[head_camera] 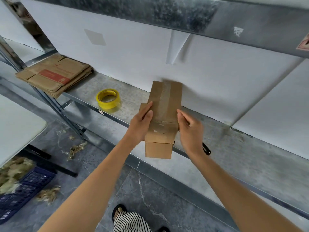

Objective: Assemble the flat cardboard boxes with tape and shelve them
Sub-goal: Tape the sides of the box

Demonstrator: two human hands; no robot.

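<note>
From the head camera, looking down over both bare forearms, a long narrow cardboard box (164,114) sits on the metal shelf (234,158), its near end hanging over the shelf's front edge and its far end close to the white back wall (133,56). A strip of clear tape (164,101) runs lengthwise along its top seam. The left hand (141,124) presses against the box's left side, fingers stretched forward and flat on the cardboard, thumb lying on the top face. The right hand (189,129) is at the box's right edge with fingers curled inward; whether they actually pinch the cardboard I cannot tell. A black object (206,149) shows just beside the right wrist, too hidden to identify. Left of the box, apart from it, a yellow tape roll (108,98) lies flat on the shelf. Farther left, a stack of flat cardboard boxes (55,75) rests at the shelf's end. Below, a blue crate (25,190) stands on the floor.
</note>
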